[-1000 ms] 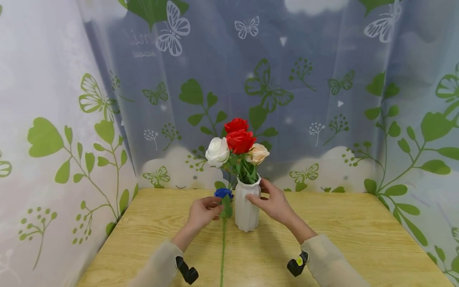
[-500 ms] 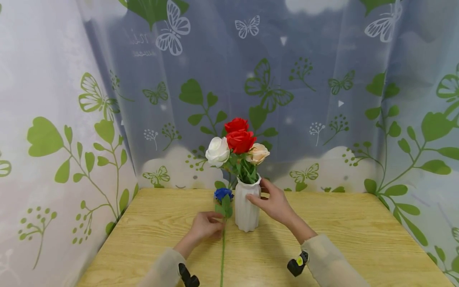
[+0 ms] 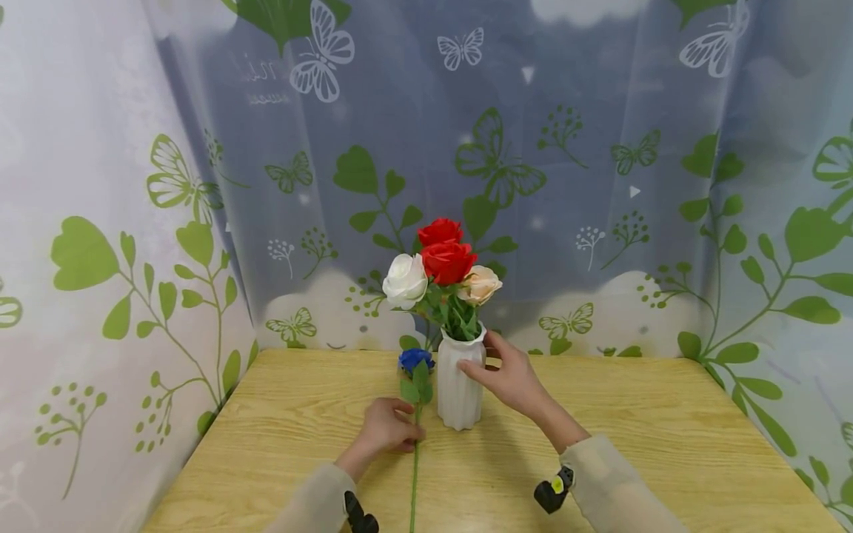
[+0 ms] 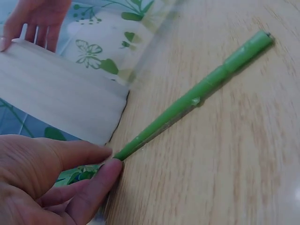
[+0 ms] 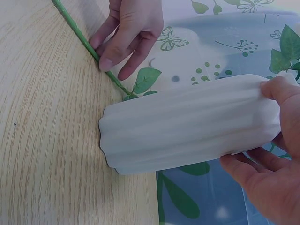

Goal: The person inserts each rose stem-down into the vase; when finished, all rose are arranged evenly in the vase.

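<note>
A blue rose (image 3: pixel 416 360) with green leaves and a long stem (image 4: pixel 187 103) lies on the table, left of the vase. My left hand (image 3: pixel 386 427) pinches that stem below the leaves, between thumb and index finger. Upright beside it stands a white fluted vase (image 3: pixel 460 385), bearing two red roses (image 3: pixel 448 263), a white rose (image 3: pixel 405 282) and a peach rose (image 3: pixel 480 285). My right hand (image 3: pixel 509 374) holds the vase near its neck from the right, thumb in front and fingers behind. The vase's base touches the table in the right wrist view.
The light wooden table (image 3: pixel 633 429) ends at a patterned curtain (image 3: pixel 573 222) with leaves and butterflies behind it. More curtain hangs along both sides. Small black cameras (image 3: pixel 553 491) sit on the wrists.
My left hand has slid down from the blue rose's leaves along the stem, toward me. The rose and vase have stayed in place, and my right hand keeps its hold.
</note>
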`<state>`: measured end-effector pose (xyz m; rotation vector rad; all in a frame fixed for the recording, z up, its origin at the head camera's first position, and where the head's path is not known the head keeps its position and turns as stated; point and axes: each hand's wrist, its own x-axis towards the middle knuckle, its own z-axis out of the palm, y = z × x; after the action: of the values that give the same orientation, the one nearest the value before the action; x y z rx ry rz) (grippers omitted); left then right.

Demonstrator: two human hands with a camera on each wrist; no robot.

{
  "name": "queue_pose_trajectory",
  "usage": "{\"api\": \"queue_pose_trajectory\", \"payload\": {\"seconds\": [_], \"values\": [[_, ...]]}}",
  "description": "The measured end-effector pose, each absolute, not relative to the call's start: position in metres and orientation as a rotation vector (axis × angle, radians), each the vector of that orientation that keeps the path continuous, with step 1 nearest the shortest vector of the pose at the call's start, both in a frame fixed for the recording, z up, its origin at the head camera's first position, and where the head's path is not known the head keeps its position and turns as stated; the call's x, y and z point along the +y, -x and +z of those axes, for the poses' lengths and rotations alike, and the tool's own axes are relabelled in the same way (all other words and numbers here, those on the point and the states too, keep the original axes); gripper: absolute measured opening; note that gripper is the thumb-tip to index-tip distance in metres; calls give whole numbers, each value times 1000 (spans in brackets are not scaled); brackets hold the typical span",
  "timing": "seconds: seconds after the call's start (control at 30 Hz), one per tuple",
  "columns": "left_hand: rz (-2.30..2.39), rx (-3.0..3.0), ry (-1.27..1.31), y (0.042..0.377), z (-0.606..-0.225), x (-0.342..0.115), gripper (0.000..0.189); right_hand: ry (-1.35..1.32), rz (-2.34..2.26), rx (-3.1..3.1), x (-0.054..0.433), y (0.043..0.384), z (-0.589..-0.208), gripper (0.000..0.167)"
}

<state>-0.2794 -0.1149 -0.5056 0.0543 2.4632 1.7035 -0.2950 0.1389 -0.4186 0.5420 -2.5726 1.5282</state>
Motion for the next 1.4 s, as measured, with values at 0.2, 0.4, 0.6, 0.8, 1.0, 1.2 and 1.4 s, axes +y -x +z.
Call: {"api": "queue_pose_trajectory", "payload": {"seconds": [0.2, 0.4, 0.6, 0.8, 1.0, 1.2, 1.4], "values": [[1700, 2487, -16, 277, -501, -110, 45, -547, 1535, -2566, 139, 296, -419, 73], [1634, 2537, -2, 278, -501, -110, 47, -551, 1533, -2571, 139, 295, -420, 73], [1623, 2579, 10, 280, -506, -110, 43, -541, 1541, -2575, 138, 293, -418, 72], [1739, 2453, 58, 278, -502, -113, 40, -545, 1537, -2570, 138, 293, -418, 72], [1936, 2222, 87, 284, -508, -123, 58, -549, 1533, -2573, 139, 294, -419, 70], [2068, 2107, -15, 289, -500, -130, 62, -548, 1532, -2573, 139, 295, -420, 69], [2145, 2069, -107, 288, -481, -132, 57, -557, 1530, -2571, 140, 295, -419, 71]]}}
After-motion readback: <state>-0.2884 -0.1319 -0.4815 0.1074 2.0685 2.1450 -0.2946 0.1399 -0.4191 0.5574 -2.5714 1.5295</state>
